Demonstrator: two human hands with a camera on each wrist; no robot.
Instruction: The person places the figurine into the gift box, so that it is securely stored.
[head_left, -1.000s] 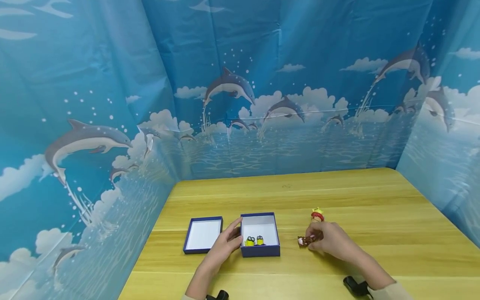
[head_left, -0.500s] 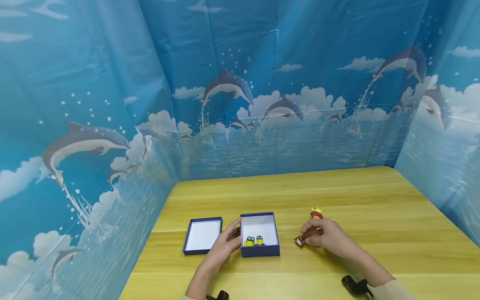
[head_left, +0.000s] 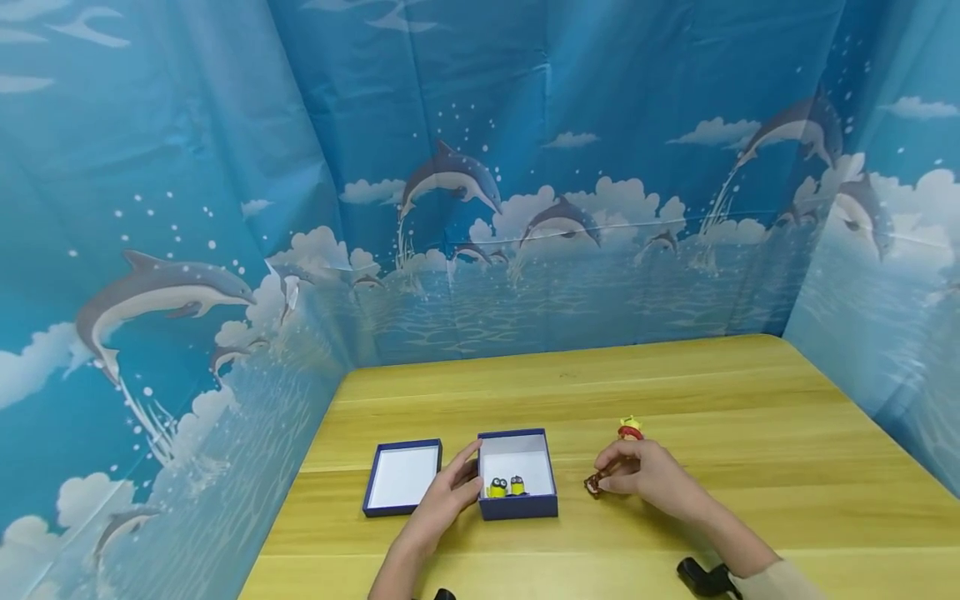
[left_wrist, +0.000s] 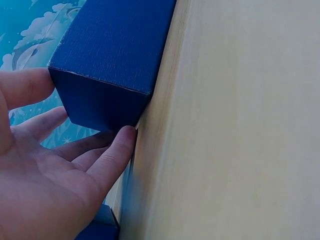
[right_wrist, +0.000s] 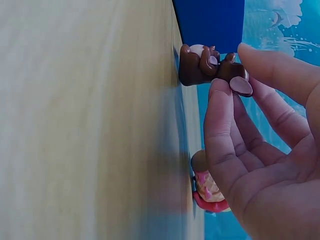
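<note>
My right hand pinches a small brown animal figurine between thumb and fingertips. In the right wrist view its round pink ear shows at the fingertips, and its base is close to the tabletop. An open blue box with a white inside stands left of it. Two yellow minion figurines, one on the left and one on the right, stand along the box's near wall. My left hand rests against the box's left side with fingers spread, touching its edges in the left wrist view.
A shallow blue lid, white side up, lies left of the box. Behind my right hand is a figurine with a red band and yellow top, partly hidden. A dolphin-print curtain surrounds the wooden table.
My right hand has moved a little to the left with the brown figurine, which has turned from lying sideways to a more upright stance. The left hand stays at the box.
</note>
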